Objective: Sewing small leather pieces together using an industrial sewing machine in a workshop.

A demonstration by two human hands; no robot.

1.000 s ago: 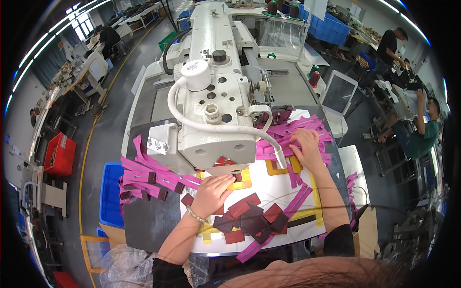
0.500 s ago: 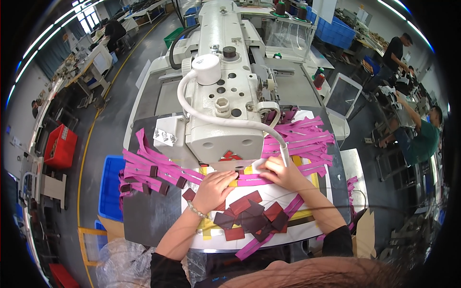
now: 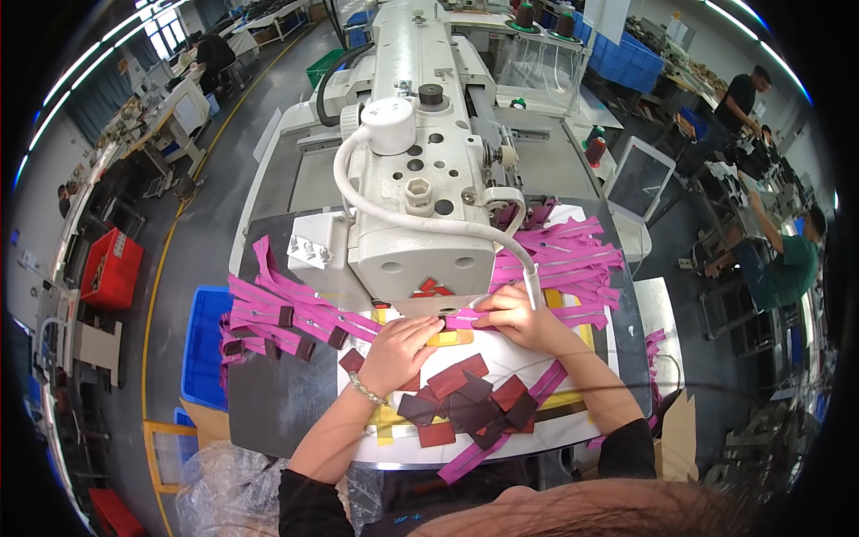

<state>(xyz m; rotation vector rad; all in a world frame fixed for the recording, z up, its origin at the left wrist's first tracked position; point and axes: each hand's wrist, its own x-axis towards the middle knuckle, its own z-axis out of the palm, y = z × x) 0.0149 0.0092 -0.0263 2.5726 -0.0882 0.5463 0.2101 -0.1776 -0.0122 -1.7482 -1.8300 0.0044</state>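
Beneath the sewing machine head (image 3: 425,264), a magenta zipper strip (image 3: 460,319) runs between my two hands. My right hand (image 3: 517,319) pinches it with bent fingers. My left hand (image 3: 404,349), with a beaded bracelet at the wrist, has its fingers pressed together at the strip's left end, where a small dark piece shows at the fingertips. What lies under those fingers is mostly hidden. Just nearer than the strip, yellow tape (image 3: 452,338) shows on the white board. Closer to me is a loose pile of dark brown and reddish patches (image 3: 465,403).
Magenta zippers lie bunched left (image 3: 286,313) and right (image 3: 564,259) of the machine head. Another zipper (image 3: 474,458) hangs over the front table edge. A white hose (image 3: 420,221) curves down beside my right hand. A blue bin (image 3: 206,353) stands left; co-workers sit and stand farther off.
The zipper strip between my hands has shifted away from me, toward the machine head, uncovering more yellow tape. My right hand has moved slightly left; my left hand stays nearly in place.
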